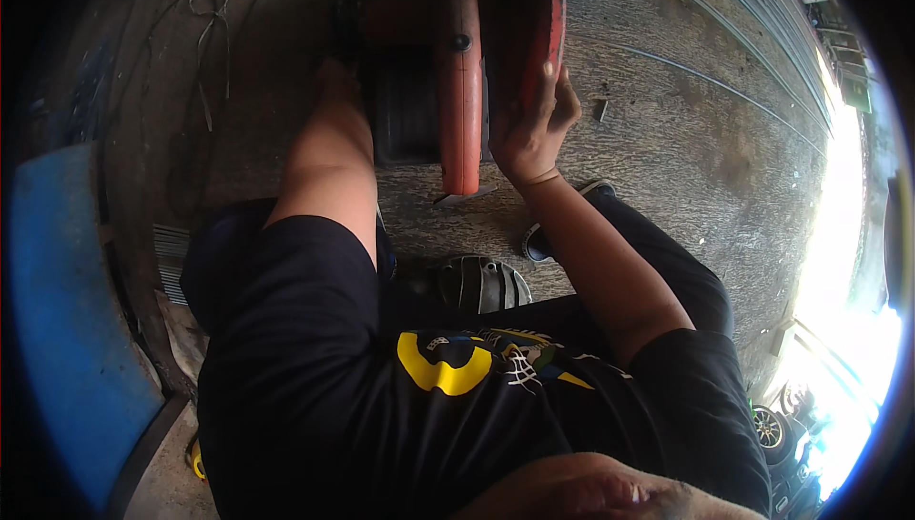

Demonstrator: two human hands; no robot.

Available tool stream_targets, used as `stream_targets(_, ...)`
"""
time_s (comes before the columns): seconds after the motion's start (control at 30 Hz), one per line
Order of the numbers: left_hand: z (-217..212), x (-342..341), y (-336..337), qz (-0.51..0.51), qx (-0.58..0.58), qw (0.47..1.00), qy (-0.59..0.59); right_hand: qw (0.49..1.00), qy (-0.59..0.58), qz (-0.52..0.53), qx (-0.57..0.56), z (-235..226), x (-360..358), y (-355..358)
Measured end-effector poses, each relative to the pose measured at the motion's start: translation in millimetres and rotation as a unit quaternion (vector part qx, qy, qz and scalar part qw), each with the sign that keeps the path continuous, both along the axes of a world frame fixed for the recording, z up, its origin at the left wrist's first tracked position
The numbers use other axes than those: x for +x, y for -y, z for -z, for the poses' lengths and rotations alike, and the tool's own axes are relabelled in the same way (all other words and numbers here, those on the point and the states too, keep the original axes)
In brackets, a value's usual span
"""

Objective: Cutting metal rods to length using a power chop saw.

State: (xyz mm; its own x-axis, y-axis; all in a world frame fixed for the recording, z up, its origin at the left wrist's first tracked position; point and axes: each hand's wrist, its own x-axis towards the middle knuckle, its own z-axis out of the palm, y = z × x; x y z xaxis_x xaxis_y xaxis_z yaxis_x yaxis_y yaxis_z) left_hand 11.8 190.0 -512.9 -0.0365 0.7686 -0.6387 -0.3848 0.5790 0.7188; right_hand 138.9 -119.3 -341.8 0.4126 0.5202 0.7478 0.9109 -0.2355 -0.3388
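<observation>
Black shirt (343, 406) nearest; beyond, the red-handled saw (461, 110) on the floor (658, 153); right hand (535, 129) holding its red guard (556, 20) in curled fingers, best kept to its outside; left hand (339, 71) in shadow, its fingers impossible to tell.

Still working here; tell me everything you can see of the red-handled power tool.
The power tool lies straight ahead, its far end cut off by the picture's top edge. A long red handle, plastic-looking and scuffed, points toward the person, with a dark round fastener partway along. Left of it sits a dark, boxy part; right, a curved red guard-like piece. The right hand touches this piece, fingers at its rim. The left side is too dark to show contact.
</observation>
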Motion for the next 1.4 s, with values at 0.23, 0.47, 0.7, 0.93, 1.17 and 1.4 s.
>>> stream_targets(0.23,1,3,-4,-0.003,0.002,1.0,0.0,1.0,-0.008,0.007,0.002,4,0,0)
stream_targets(0.47,0,3,-5,-0.002,0.003,1.0,-0.001,1.0,-0.014,0.01,-0.006,4,1,0)
stream_targets(0.7,1,2,-3,-0.003,0.002,1.0,0.0,1.0,-0.008,0.009,-0.024,-1,0,1)
stream_targets(0.93,4,4,-5,-0.005,-0.001,1.0,-0.002,0.999,-0.029,0.004,-0.015,-5,1,0)
stream_targets(1.17,3,-6,1,-0.004,-0.001,1.0,-0.006,0.999,-0.031,0.007,-0.013,-5,2,-1)
stream_targets(1.4,-2,-4,-6,0.014,0.002,0.999,-0.036,1.0,-0.024,0.005,-0.015,-6,2,-2)
